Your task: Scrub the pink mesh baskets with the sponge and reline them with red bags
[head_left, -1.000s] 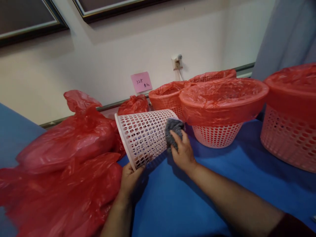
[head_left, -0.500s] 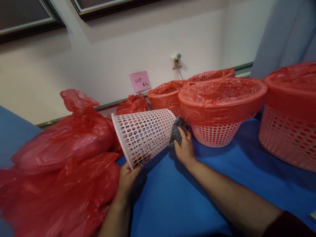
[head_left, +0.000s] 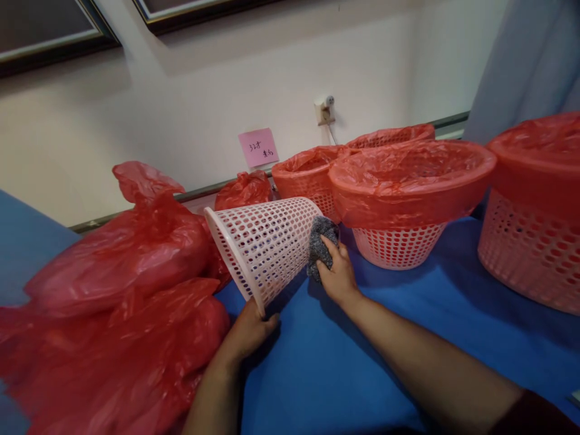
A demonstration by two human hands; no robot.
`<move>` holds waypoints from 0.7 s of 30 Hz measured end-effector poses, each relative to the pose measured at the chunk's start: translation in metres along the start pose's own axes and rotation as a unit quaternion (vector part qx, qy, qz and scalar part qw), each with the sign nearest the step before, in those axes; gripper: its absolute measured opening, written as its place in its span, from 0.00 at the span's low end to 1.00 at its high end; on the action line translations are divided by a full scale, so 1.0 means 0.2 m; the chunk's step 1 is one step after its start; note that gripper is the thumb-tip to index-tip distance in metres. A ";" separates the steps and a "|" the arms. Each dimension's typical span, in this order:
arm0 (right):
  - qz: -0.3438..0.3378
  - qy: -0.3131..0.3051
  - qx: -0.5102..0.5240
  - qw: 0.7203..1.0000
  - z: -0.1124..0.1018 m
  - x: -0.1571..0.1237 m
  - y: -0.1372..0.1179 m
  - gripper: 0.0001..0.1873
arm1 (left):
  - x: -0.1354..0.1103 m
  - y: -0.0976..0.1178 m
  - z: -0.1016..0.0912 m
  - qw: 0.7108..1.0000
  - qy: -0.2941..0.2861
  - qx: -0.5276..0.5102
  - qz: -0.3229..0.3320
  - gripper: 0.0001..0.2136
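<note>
A pale pink perforated plastic wastebasket (head_left: 267,241) lies tilted on its side in the air above the blue cloth, its wide rim toward the left. At the lower part of that rim, my left hand (head_left: 251,329) is closed on the edge, some fingers hidden inside the opening. My right hand (head_left: 338,272) grips a dark grey cloth (head_left: 322,244) and presses it against the basket's base end. Red plastic bags (head_left: 122,254), full and knotted, are heaped left of my left hand. Right of the cloth stands a wide pink basket (head_left: 396,244) with a red liner over its rim.
Several more lined baskets stand behind and to the right, such as a large one (head_left: 534,241). Blue cloth (head_left: 339,362) covers the table. A pink note (head_left: 258,147) and a wall socket (head_left: 325,112) are on the wall behind.
The wastebasket has turned a little so more of its open mouth shows. My left hand has shifted right along the rim, and my right hand has moved the cloth slightly left over the base.
</note>
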State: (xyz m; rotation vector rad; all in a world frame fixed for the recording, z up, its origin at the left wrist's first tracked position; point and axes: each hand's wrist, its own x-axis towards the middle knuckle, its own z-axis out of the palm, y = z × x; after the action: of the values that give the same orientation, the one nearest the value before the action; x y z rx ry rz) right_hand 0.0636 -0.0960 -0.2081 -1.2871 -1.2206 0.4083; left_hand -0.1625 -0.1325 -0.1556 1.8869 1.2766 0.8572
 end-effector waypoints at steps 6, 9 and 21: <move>-0.202 -0.092 -0.011 0.975 -0.03 -0.14 -0.13 0.35 | 0.00 -0.05 -0.03 0.995 -0.017 0.084 0.042 0.21; -0.372 -0.172 -0.004 0.912 -0.05 -0.21 -0.20 0.35 | -0.04 -0.06 -0.03 1.000 0.003 0.007 0.013 0.11; -0.178 -0.051 -0.071 0.980 -0.06 -0.05 -0.10 0.36 | -0.04 0.03 0.03 0.980 0.107 -0.155 -0.065 0.20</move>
State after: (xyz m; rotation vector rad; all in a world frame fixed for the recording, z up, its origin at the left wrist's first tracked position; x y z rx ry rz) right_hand 0.0629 -0.1167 -0.1924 -1.1465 -1.5573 0.1305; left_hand -0.1571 -0.1423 -0.1539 1.4815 1.2908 1.1395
